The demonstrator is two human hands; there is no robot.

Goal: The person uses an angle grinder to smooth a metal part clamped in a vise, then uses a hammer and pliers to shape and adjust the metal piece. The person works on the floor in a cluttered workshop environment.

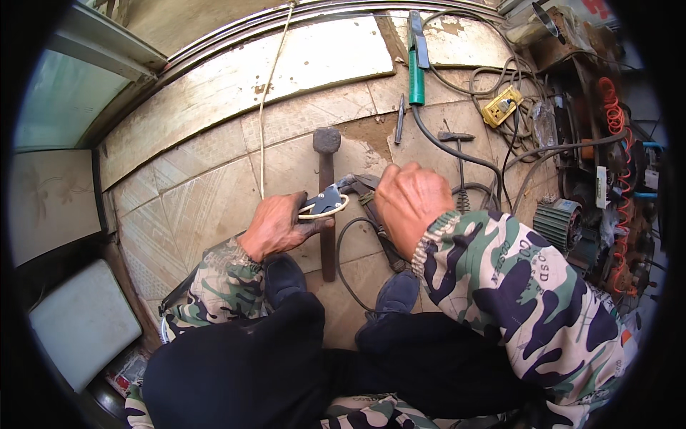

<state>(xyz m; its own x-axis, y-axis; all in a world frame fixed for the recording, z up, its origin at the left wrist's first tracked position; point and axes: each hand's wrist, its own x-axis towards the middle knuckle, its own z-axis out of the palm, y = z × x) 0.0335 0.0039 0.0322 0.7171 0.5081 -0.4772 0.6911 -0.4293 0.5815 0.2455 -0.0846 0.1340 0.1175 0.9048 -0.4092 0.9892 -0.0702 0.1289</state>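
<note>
My left hand (279, 225) is closed around a small dark metal plate with bolts (326, 201), held above the floor. A thin pale cord (332, 213) loops around the plate's lower edge. My right hand (413, 204) is curled, back up, at what looks like a pair of pliers (363, 184); their jaws meet the plate's right end. My palm hides most of the tool's handles. Beneath both hands a heavy hammer (326, 141) lies on the tiles, its head pointing away from me and its shaft running between my shoes.
A green-handled welding electrode holder (416, 79) lies ahead with its cable. Nearby are a chipping hammer (457, 136), a dark rod (399, 118) and a yellow socket box (501, 107) among tangled cables. An electric motor (557, 222) and red coiled hose (613, 107) stand right; a white-topped stool (86, 325) stands left.
</note>
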